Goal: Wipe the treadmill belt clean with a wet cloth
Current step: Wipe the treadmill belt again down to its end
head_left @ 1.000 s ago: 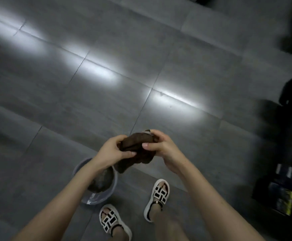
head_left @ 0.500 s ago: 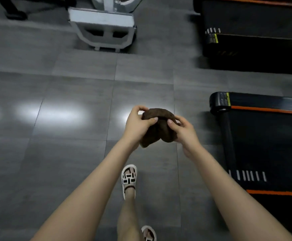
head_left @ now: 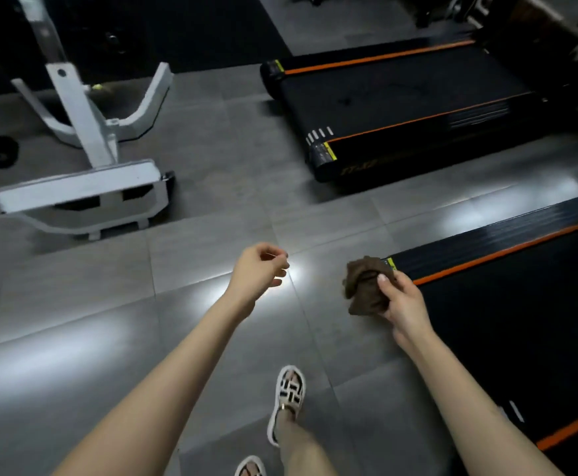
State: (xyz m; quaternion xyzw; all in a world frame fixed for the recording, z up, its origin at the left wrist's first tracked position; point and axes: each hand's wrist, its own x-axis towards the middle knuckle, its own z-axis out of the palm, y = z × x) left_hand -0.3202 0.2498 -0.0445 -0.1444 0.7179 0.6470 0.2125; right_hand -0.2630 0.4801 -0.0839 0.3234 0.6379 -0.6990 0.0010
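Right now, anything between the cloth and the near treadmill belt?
Nothing visible. The right hand grips the bunched brown cloth in the air beside the end corner of the near treadmill belt, whose dark surface lies bare where it shows. The left hand hangs off to the left, holding nothing.

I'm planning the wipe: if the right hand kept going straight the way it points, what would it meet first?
Probably the grey floor beside the near treadmill; the right hand, gripping the cloth, points forward-left, off the belt. Depth is unclear.
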